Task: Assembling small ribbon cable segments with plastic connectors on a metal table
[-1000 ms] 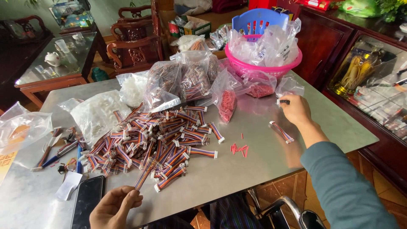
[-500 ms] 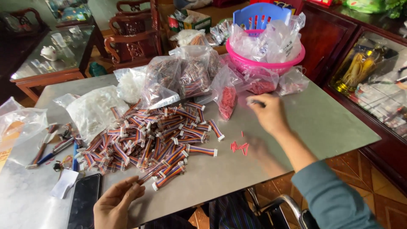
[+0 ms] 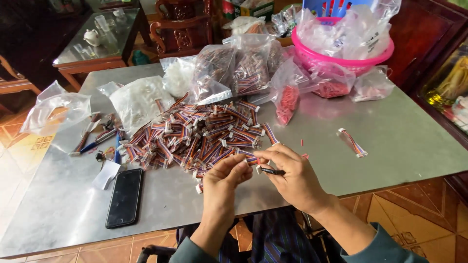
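Note:
My left hand (image 3: 225, 179) and my right hand (image 3: 293, 176) meet over the front edge of the metal table (image 3: 404, 146). The left fingertips pinch a small ribbon cable (image 3: 254, 162) with a white connector. My right hand grips a thin dark tool (image 3: 272, 171), its tip pointing at that connector. Just beyond the hands lies a big pile of multi-coloured ribbon cables (image 3: 195, 134). One single cable (image 3: 352, 141) lies apart to the right. A few tiny red bits (image 3: 305, 156) lie by my right hand.
A black phone (image 3: 125, 197) lies at the front left, pens (image 3: 92, 141) and an empty bag (image 3: 53, 109) beyond it. Bags of cables (image 3: 234, 73), a bag of red parts (image 3: 287, 100) and a pink basin (image 3: 341, 56) stand at the back. A glass-topped table (image 3: 97, 41) is behind.
My right hand came back from the table's right side, leaving one cable there. My left hand rose from the front edge, and both now meet on a cable.

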